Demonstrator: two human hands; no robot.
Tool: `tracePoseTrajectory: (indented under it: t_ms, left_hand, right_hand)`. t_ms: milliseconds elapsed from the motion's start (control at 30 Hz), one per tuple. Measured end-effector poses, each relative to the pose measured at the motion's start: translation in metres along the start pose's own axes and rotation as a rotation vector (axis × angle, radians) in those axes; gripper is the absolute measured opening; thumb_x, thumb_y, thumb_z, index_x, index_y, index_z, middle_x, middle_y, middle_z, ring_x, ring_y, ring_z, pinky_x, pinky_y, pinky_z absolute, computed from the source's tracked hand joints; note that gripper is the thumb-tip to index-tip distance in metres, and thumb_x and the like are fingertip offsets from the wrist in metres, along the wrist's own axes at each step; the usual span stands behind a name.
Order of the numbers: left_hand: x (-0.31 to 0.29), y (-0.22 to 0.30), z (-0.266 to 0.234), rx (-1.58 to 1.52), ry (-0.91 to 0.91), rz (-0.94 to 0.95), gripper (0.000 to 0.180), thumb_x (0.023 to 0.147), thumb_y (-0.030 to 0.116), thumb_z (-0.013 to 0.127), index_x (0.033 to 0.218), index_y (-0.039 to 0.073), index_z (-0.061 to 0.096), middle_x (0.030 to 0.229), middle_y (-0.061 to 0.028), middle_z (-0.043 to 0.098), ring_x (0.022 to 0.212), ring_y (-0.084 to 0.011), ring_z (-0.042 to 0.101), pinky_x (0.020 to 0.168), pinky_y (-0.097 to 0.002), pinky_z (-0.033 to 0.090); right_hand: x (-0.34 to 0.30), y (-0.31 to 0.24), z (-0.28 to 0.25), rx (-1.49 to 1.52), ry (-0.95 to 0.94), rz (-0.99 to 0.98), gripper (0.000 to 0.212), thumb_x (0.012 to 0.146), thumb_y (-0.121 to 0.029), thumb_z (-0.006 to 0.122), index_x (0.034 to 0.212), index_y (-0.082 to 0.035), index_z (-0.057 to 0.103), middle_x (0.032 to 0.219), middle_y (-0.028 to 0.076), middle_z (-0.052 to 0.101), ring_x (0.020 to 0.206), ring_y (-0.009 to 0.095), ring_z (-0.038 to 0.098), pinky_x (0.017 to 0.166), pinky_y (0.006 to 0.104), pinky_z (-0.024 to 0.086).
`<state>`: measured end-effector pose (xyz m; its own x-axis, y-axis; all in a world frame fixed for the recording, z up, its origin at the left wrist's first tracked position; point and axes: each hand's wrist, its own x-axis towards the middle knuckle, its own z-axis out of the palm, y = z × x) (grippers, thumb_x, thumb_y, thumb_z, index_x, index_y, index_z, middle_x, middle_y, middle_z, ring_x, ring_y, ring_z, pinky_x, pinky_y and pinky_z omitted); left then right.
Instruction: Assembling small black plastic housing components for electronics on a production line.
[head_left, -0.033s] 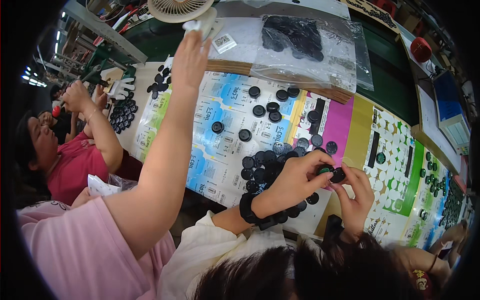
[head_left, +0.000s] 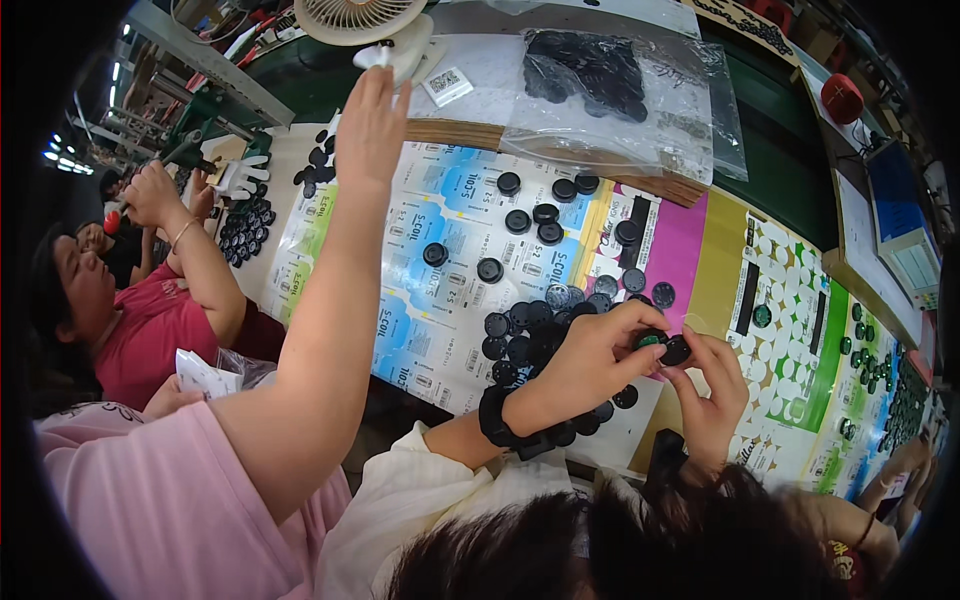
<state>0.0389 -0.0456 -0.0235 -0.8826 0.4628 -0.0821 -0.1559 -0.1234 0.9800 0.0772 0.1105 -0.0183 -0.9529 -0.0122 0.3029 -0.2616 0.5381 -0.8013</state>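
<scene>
My left hand (head_left: 585, 365), with a black band at its wrist, is closed on a round black part (head_left: 650, 338) that shows green inside. Beside it, my right hand (head_left: 715, 395) pinches a black disc (head_left: 678, 350) between thumb and fingers. The two pieces are held close together, edge to edge; whether they touch I cannot tell. Under and left of my left hand lies a heap of black round parts (head_left: 520, 330). Farther off, several black caps (head_left: 517, 222) are scattered singly on the printed sheets (head_left: 420, 300) covering the table.
A clear bag of black parts (head_left: 590, 80) lies on a raised board at the back. A pink-sleeved co-worker's arm (head_left: 330, 290) reaches across the left toward a fan (head_left: 360, 15). Another person (head_left: 150, 330) works farther left. Green-black parts (head_left: 868, 365) lie at the right.
The pink-sleeved co-worker's hand has shifted slightly left and down by the fan's base. My hands and the parts in them stay in place.
</scene>
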Motion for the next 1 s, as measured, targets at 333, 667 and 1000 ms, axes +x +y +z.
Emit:
tracePoseTrajectory:
  t_ms: [333, 667, 1000]
  left_hand:
    - [0.000, -0.002, -0.003, 0.033, 0.013, -0.014, 0.019, 0.080, -0.002, 0.052, 0.099, -0.003, 0.048, 0.080, -0.0061, 0.059, 0.074, -0.0087, 0.058, 0.066, -0.0206, 0.048]
    - [-0.001, 0.005, -0.001, 0.169, 0.062, 0.068, 0.022, 0.077, 0.004, 0.058, 0.098, 0.001, 0.053, 0.075, -0.0010, 0.057, 0.057, -0.0015, 0.046, 0.050, -0.0163, 0.037]
    - [-0.002, 0.007, -0.003, 0.230, 0.037, 0.043, 0.022, 0.077, 0.004, 0.059, 0.098, 0.002, 0.054, 0.075, -0.0003, 0.056, 0.056, -0.0012, 0.044, 0.051, -0.0167, 0.037]
  right_hand:
    - [0.002, 0.002, 0.005, -0.048, 0.015, -0.073, 0.036, 0.065, 0.005, 0.063, 0.101, -0.001, 0.058, 0.087, 0.009, 0.055, 0.069, 0.016, 0.056, 0.059, 0.0246, 0.047]
    - [0.000, 0.005, 0.004, -0.075, 0.036, -0.088, 0.040, 0.061, 0.002, 0.068, 0.099, -0.001, 0.059, 0.085, 0.009, 0.054, 0.073, 0.019, 0.054, 0.060, 0.0267, 0.044]
    - [-0.005, 0.006, 0.004, -0.097, 0.040, -0.074, 0.044, 0.061, 0.000, 0.069, 0.103, -0.003, 0.058, 0.086, 0.008, 0.054, 0.073, 0.019, 0.054, 0.060, 0.0263, 0.044]
